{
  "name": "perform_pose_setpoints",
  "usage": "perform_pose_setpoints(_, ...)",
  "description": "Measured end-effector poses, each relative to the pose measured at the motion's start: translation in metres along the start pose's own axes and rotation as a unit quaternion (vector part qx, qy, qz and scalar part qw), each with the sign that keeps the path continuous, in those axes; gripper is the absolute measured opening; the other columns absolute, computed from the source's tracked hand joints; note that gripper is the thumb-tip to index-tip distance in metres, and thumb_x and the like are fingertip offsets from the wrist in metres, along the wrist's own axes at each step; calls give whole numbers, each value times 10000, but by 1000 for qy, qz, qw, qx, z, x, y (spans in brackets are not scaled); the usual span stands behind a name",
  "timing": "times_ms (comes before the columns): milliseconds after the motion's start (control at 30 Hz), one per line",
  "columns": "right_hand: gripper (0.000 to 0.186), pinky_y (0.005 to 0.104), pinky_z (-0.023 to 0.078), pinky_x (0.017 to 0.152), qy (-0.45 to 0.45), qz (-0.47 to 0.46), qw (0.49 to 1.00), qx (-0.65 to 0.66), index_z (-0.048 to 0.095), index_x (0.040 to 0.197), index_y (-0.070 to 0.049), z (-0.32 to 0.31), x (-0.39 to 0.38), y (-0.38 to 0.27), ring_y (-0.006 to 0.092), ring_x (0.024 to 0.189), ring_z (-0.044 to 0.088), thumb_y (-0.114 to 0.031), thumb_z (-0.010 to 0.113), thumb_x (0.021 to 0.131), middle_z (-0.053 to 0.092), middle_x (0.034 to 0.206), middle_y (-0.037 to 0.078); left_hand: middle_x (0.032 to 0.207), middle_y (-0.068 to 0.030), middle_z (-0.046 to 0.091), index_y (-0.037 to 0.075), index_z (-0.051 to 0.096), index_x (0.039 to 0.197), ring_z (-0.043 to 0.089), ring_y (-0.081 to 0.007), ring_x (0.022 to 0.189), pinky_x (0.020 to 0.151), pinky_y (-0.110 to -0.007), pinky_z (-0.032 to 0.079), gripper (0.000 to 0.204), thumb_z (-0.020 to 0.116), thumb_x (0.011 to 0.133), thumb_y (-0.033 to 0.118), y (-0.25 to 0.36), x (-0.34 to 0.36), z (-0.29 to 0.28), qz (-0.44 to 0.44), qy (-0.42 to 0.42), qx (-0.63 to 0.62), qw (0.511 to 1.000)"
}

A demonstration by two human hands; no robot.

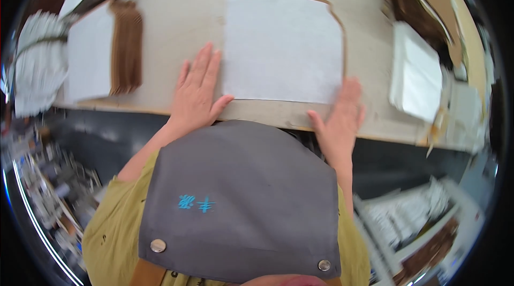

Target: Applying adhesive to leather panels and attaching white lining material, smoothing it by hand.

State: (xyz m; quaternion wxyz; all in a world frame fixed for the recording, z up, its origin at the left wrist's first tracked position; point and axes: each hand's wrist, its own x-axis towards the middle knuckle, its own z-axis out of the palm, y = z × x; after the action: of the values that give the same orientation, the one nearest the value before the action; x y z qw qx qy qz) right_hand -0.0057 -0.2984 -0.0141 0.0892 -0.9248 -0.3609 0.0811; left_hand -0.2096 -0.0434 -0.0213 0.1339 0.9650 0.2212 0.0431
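A flat white sheet [282,47] with a thin brown border along its far and right edges lies on the worktable in front of me. Beside its left edge, my left hand [197,90] rests on the tabletop, fingers stretched out and thumb by the sheet's near left corner. At the near right corner is my right hand [340,117], slightly blurred, its fingers extended and the fingertips at the sheet's right edge. Neither hand grips anything.
On the left stands a stack of white pieces with brown edges [126,47], next to a tied bundle of white pieces [42,64]. White folded material [417,72] lies at the right, with brown pieces [409,5] behind it. The worktable's near edge [375,137] runs before me.
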Motion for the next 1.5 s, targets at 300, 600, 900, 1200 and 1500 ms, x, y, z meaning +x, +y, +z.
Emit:
perform_pose_setpoints(300, 1057, 539, 108, 1224, 37, -150, 988, 15, 219, 1615, -55, -5, 18, -32, 328, 1555, 192, -752, 526, 883, 197, 1689, 146, 1601, -71, 406, 232, 523, 1489, 381, -247, 1477, 1208, -500, 264, 568, 605, 978, 466, -14, -44, -8, 21, 89, -43, 995)
perform_pose_setpoints(600, 787, 482, 188, 1219, -59, -341, 938, -8, 432, 1553, -251, -2, 35, -87, 221, 1534, 271, -660, 551, 892, 328, 1653, -17, 1558, 106, 455, 426, 585, 1392, 411, -144, 1444, 1251, -436, 220, 460, 622, 943, 522, -21, -50, -1, 88, 116, -28, 989)
perform_pose_setpoints(900, 532, 472, 229, 1202, -106, -368, 924, -27, 571, 1427, -414, 0, 41, -87, 199, 1480, 371, -592, 560, 926, 437, 1586, -69, 1509, 108, 507, 448, 656, 1301, 417, -143, 1435, 1252, -420, 229, 345, 552, 986, 541, -20, -44, 5, 103, 139, 24, 985)
perform_pose_setpoints(1200, 819, 505, 188, 1213, -59, -335, 937, 81, 418, 1550, -194, -5, 53, -82, 229, 1525, 297, -622, 622, 883, 357, 1637, 41, 1475, 114, 543, 433, 657, 1298, 477, -132, 1385, 1206, -375, 313, 344, 606, 965, 504, -21, -43, 5, 106, 149, 32, 983)
perform_pose_setpoints(1500, 811, 470, 207, 1235, -185, -466, 865, -8, 340, 1583, -227, -5, 110, -135, 161, 1514, 301, -667, 499, 920, 320, 1649, -41, 1433, 121, 576, 433, 669, 1267, 513, -119, 1347, 1155, -348, 380, 320, 613, 953, 445, -22, -46, 1, 108, 111, 48, 987)
